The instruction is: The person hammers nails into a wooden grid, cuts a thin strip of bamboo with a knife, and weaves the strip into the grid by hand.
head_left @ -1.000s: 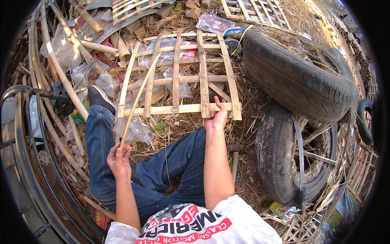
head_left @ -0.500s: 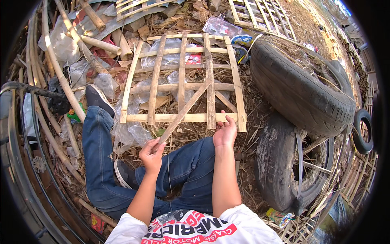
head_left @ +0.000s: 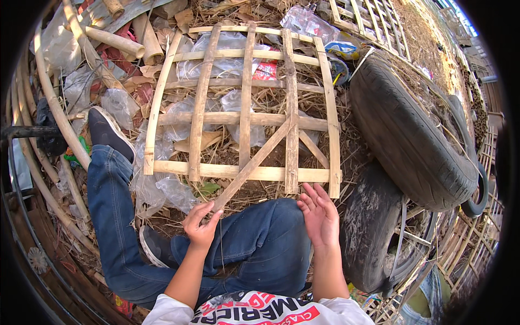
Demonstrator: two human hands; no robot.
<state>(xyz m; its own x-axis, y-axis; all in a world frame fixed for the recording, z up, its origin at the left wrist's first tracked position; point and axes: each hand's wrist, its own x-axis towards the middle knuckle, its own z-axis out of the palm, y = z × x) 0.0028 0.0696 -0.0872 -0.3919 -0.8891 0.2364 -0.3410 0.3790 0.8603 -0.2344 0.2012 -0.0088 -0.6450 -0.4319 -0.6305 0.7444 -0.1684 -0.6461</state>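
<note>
A lattice panel of pale bamboo slats (head_left: 245, 114) lies on the littered ground before my knees. One loose-looking bamboo strip (head_left: 254, 165) slants across its near right part, passing among the slats, and its lower end sticks out toward me. My left hand (head_left: 200, 223) pinches that lower end between thumb and fingers. Beside the panel's near right corner, my right hand (head_left: 320, 216) is open, palm turned up and fingers spread. Its fingertips are close to the ends of the upright slats; whether they touch is hard to tell.
Worn tires (head_left: 411, 135) are stacked right of the panel. Bamboo poles (head_left: 59, 103) and a dark metal frame (head_left: 32, 200) line the left side. Another lattice panel (head_left: 374, 24) lies at the far right. Clear plastic bags (head_left: 157, 189) and dry leaves litter the ground under the panel.
My right hand has drawn back from the near slat toward me, its fingers spreading. The left hand keeps its pinch on the strip. The whole view has shifted, and the panel looks slightly larger.
</note>
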